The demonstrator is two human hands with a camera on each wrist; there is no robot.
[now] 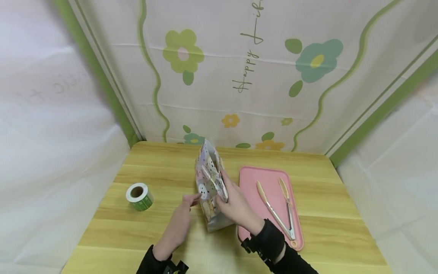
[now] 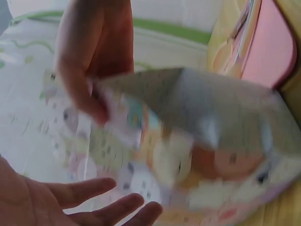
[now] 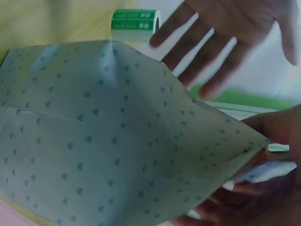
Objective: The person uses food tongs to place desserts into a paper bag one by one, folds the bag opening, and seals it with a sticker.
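On the wooden surface (image 1: 164, 232), the right hand (image 1: 236, 207) pinches the upright patterned gift bag (image 1: 210, 186) near its top, while the left hand (image 1: 179, 222) touches the bag's left side with straight, spread fingers (image 3: 207, 52).

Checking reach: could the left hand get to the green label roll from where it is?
Probably yes. The left hand is open beside the bag, and only bare table lies between it and the label roll.
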